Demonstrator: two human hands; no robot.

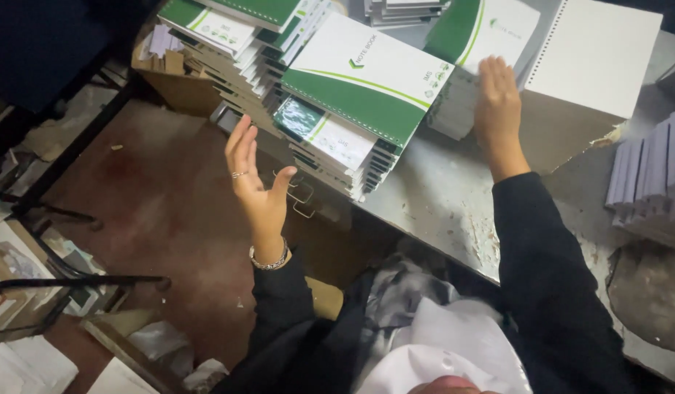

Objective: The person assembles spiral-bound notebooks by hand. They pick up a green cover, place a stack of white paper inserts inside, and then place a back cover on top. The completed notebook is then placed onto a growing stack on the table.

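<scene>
Notebooks [367, 80]: glossy paper covers, wire spirals. Table [447, 197]: dull scuffed metal. Bracelet [269, 261]: shiny metal.

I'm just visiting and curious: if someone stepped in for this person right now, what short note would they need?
Left hand: open, palm up, off the table edge, holding nothing, beside the leaning notebook stack.
Right hand: flat on the smaller notebook pile, not gripping.
Done: many green-and-white spiral notebooks stacked on the grey table.
Left: stacks lean unevenly; white-covered pads sit to the right.
</scene>
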